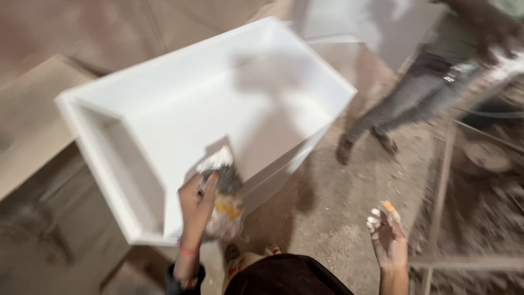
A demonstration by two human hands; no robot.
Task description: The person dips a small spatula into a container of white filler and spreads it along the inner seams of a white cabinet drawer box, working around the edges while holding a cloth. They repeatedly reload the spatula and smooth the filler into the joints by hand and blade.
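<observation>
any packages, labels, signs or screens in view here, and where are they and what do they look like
Crumpled packet or wrapper: gripped in the left hand with a putty-smeared scraper, against the white box's front edge; soft, pale with yellow and orange patches, blurred.
No signs, screens or separate labels show.

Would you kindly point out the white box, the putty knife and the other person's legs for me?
white box (180, 104), head view, on its bare inner panel.
putty knife (217, 161), head view, on its white-coated blade.
other person's legs (398, 104), head view, on the grey trouser leg.
</observation>
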